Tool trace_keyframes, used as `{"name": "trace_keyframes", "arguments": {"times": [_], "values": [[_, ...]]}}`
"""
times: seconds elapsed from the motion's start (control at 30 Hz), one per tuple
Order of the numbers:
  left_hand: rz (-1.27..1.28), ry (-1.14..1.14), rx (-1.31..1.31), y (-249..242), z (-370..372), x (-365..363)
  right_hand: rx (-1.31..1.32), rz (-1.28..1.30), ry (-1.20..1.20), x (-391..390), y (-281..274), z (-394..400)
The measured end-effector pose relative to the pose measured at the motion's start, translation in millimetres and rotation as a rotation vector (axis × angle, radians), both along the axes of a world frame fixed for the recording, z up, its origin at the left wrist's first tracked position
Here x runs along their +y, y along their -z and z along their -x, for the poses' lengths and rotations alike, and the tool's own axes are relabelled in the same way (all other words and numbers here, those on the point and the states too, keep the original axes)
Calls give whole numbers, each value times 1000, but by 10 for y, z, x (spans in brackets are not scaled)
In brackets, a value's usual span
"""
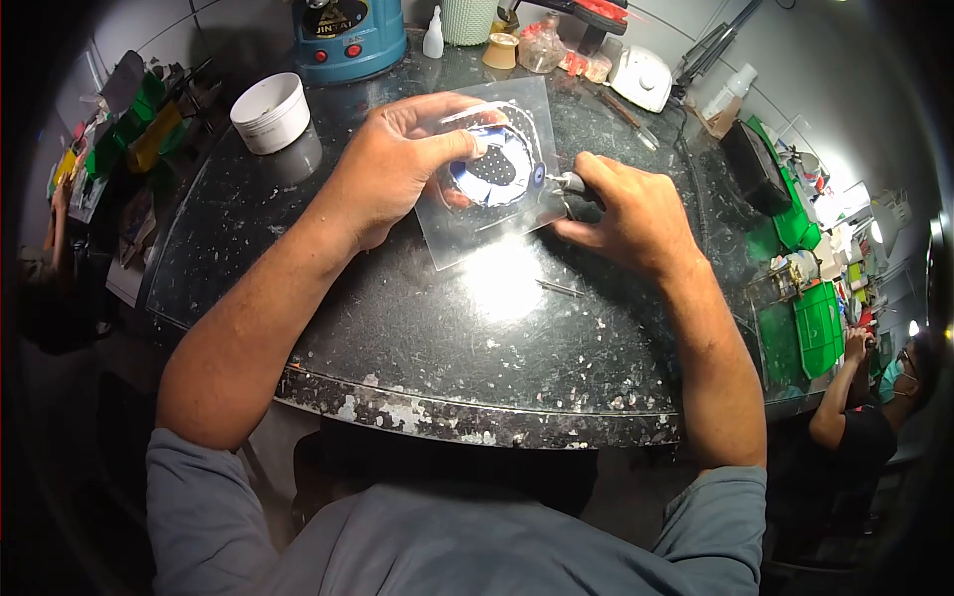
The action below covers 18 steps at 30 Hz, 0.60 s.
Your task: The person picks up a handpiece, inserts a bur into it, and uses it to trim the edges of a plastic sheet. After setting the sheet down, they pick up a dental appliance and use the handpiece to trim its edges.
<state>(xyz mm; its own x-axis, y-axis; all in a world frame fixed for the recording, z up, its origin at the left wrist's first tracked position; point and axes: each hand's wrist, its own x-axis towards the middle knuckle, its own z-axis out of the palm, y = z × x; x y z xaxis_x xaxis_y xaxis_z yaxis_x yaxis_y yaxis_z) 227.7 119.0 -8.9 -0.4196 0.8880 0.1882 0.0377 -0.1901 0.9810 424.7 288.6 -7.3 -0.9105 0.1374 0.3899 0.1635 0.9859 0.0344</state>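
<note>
Your left hand (pixel 397 164) fingers pinch clear plastic sheet with blue-white oval piece (pixel 494 169); right hand (pixel 626 214), at 3 o'clock, grips slim metal tool (pixel 568 183).

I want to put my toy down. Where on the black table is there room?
The near part of the table is bare, between the clear sheet, the two forearms and the front edge. Another bare patch lies beside the white tub. The back edge is crowded with the blue machine and small bottles.

A clear plastic sheet (pixel 477 214) carrying a blue-and-white rounded piece (pixel 494 169) lies tilted on the dark stone table (pixel 417 318).
</note>
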Motion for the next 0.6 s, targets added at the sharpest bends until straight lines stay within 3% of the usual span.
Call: {"name": "trace_keyframes", "arguments": {"times": [0.6], "values": [[-6, -3, 32, 14, -4, 8, -21, 19, 14, -9, 8, 11]]}}
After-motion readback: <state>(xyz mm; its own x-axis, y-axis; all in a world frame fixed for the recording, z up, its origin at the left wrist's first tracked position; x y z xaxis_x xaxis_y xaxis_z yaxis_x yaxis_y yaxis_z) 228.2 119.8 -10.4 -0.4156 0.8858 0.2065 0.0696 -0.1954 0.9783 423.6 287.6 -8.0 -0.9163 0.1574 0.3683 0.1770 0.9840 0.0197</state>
